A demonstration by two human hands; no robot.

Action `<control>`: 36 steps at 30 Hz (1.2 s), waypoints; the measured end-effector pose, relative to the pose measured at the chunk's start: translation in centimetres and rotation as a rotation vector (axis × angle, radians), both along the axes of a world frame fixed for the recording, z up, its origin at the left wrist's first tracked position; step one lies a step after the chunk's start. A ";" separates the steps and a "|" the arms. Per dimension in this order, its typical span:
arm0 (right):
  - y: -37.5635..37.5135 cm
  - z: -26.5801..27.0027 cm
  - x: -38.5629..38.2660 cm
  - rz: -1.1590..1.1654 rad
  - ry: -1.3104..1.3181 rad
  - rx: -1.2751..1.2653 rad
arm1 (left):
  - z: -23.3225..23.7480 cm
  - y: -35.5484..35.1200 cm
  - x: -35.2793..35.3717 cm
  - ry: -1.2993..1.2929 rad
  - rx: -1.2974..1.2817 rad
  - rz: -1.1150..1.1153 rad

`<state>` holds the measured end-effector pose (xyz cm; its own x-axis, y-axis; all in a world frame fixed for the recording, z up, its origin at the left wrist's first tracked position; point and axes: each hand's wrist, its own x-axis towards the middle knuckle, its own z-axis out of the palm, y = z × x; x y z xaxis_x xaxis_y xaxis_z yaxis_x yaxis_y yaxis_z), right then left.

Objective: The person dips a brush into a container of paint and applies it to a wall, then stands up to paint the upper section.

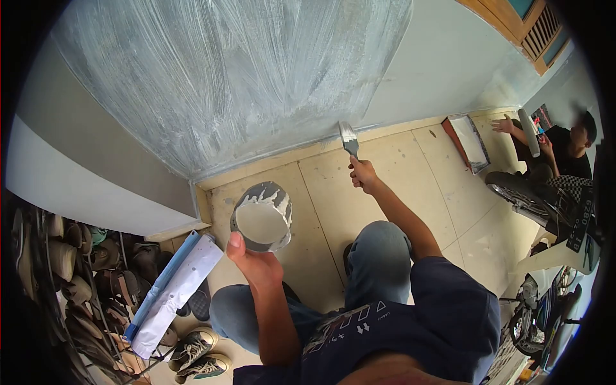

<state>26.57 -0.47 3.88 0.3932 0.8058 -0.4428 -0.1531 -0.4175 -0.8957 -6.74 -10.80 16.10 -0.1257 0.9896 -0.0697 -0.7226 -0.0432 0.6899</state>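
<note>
My left hand [256,260] grips the lower rim of a grey tub [261,218], its thumb over the edge. Pale paint or paste fills the tub, and smears of it coat the rim. In my right hand [363,174] is the handle of a paintbrush [348,138], whose bristles point up at the foot of the wall. Whitish streaks of brush strokes cover the grey wall [256,70] in front of me. The brush tip is near the yellowish skirting, and I cannot tell if it touches.
At the right a person [568,147] sits holding a roller [530,133], near a paint tray [467,142]. Motorbikes [532,314] stand at the right edge. A shoe rack [83,282], a white sheet [176,295] and sneakers [197,353] are at the left.
</note>
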 end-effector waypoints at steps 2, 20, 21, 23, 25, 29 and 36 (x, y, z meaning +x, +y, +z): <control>-0.4 0.6 0.7 0.001 0.076 -0.051 | 0.3 -0.1 0.0 -0.015 0.029 -0.035; -3.1 29.6 -1.4 -0.086 -0.369 0.682 | 0.8 0.0 1.3 -0.024 0.006 0.016; -2.7 29.2 -1.3 -0.087 -0.370 0.680 | 0.7 0.1 1.4 -0.025 0.004 0.015; -1.4 27.0 -0.8 -0.133 -0.346 0.684 | 0.6 0.2 1.5 -0.016 0.005 0.004; 0.5 21.8 1.0 -0.118 -0.330 0.546 | 0.5 0.2 1.7 -0.018 0.002 0.006; 2.1 9.0 2.5 -0.146 -0.183 0.359 | 0.7 0.2 1.9 0.006 -0.019 0.027; 2.9 -1.8 3.5 -0.096 0.064 0.054 | 0.2 0.0 1.6 0.034 0.015 0.012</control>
